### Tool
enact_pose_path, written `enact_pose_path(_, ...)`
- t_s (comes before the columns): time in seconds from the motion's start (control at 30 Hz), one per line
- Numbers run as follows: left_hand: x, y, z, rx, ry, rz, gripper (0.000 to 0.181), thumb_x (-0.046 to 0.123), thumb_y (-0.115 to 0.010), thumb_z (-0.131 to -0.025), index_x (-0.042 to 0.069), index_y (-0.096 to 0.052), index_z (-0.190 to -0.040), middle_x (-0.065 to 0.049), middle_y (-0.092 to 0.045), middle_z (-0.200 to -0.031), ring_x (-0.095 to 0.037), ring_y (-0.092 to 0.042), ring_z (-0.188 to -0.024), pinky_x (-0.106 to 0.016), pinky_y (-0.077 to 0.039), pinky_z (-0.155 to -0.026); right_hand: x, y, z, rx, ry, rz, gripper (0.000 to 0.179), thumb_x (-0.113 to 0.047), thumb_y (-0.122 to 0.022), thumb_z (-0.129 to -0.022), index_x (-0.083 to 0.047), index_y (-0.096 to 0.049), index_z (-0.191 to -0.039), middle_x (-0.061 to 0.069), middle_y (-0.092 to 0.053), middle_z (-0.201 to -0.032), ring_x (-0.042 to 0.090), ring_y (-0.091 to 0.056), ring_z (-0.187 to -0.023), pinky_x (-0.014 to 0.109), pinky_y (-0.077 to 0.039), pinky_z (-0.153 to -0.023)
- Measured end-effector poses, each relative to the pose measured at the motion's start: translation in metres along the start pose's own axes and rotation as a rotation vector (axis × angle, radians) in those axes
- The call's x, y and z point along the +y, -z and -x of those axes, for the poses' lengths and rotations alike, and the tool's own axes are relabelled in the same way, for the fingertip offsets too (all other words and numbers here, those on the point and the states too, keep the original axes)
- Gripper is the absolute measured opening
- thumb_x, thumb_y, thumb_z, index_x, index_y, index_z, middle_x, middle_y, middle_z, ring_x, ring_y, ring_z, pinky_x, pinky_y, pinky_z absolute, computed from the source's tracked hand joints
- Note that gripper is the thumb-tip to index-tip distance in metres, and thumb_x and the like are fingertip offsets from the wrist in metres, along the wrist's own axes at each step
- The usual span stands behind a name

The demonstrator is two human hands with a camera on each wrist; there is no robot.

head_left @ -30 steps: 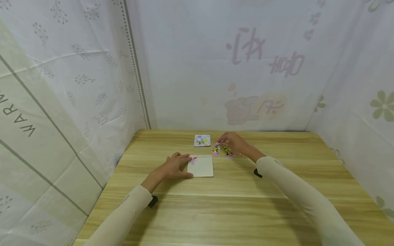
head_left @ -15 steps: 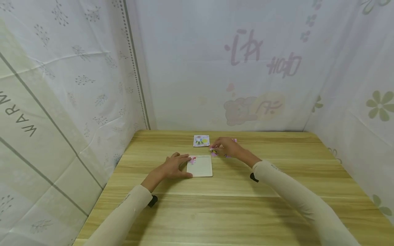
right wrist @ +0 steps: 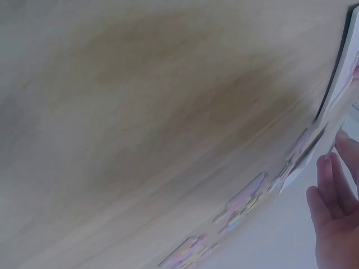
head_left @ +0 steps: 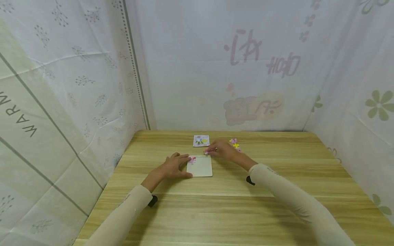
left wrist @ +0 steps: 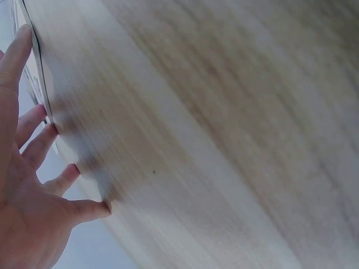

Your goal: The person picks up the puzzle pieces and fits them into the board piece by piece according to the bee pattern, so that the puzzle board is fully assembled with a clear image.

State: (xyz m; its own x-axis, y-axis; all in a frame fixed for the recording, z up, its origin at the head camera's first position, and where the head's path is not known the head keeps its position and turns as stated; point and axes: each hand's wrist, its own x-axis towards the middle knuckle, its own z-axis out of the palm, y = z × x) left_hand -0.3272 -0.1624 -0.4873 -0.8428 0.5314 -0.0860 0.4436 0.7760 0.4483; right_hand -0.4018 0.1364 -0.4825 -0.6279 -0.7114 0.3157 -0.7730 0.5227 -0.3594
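A white square puzzle tray (head_left: 203, 169) lies on the wooden table, with a pink puzzle piece (head_left: 193, 160) in its far left corner. My left hand (head_left: 173, 167) rests at the tray's left side, fingers spread and the thumb at its near corner. Just beyond the tray's far edge, my right hand (head_left: 226, 150) pinches a small pinkish puzzle piece (head_left: 207, 152) between thumb and fingertips. In the right wrist view this held piece (right wrist: 331, 147) appears edge-on, so its picture is hidden. Loose puzzle pieces (head_left: 235, 145) lie beyond and right of the right hand, which covers some of them.
Behind the tray lies a square picture card (head_left: 201, 141) showing a bee. The right wrist view has several scattered pieces (right wrist: 242, 197) near the tray. Patterned curtains (head_left: 191, 85) enclose the table's back and sides.
My right hand has moved left and nearer, from the loose pieces to the tray's far edge, with a piece pinched in it. The left hand has stayed at the tray.
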Motion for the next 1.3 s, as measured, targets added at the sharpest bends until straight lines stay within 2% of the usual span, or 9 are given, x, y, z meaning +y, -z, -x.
enact_pose_path(0.27,-0.001,0.000,0.001,0.002,-0.008,0.002,0.085,0.057,-0.077,-0.089,0.014,-0.049,-0.156,-0.006,-0.038,-0.166,-0.044,-0.022,-0.154,-0.081,-0.011,-0.114,-0.004,-0.010,-0.003,-0.017,0.030,-0.074,0.017,0.000,-0.076,-0.093,-0.005,-0.081,-0.108,0.008,-0.076,-0.106,0.023,-0.071,-0.099,0.032,-0.059,-0.082)
enact_pose_path(0.43,0.000,0.000,0.000,0.009,-0.009,-0.004,0.085,0.058,-0.077,-0.088,0.014,-0.050,-0.155,-0.006,-0.040,-0.165,-0.043,-0.025,-0.153,-0.082,-0.013,-0.113,-0.010,-0.013,-0.006,-0.029,0.065,-0.050,0.015,-0.001,-0.075,-0.094,-0.003,-0.081,-0.108,0.009,-0.076,-0.105,0.023,-0.072,-0.099,0.029,-0.059,-0.085)
enact_pose_path(0.8,0.001,0.000,0.000,0.007,-0.004,-0.008,0.086,0.058,-0.078,-0.088,0.014,-0.049,-0.156,-0.006,-0.039,-0.165,-0.044,-0.025,-0.153,-0.080,-0.013,-0.113,-0.020,-0.021,-0.011,-0.062,0.080,0.025,0.014,-0.005,-0.074,-0.096,-0.005,-0.082,-0.108,0.008,-0.076,-0.109,0.023,-0.071,-0.104,0.034,-0.058,-0.091)
enact_pose_path(1.1,-0.001,0.000,-0.001,0.013,-0.014,-0.007,0.085,0.059,-0.078,-0.087,0.015,-0.051,-0.155,-0.007,-0.040,-0.165,-0.046,-0.027,-0.152,-0.082,-0.014,-0.111,-0.026,-0.026,-0.015,-0.115,0.088,0.009,0.016,-0.005,-0.072,-0.097,-0.004,-0.081,-0.111,0.010,-0.075,-0.111,0.024,-0.070,-0.107,0.034,-0.057,-0.094)
enact_pose_path(1.3,-0.002,-0.001,-0.001,0.014,-0.017,-0.007,0.085,0.059,-0.078,-0.088,0.015,-0.051,-0.155,-0.007,-0.041,-0.164,-0.045,-0.027,-0.152,-0.082,-0.015,-0.112,-0.032,-0.029,-0.016,-0.130,0.060,0.002,0.016,-0.005,-0.072,-0.097,-0.004,-0.080,-0.110,0.010,-0.074,-0.112,0.024,-0.069,-0.108,0.034,-0.056,-0.095)
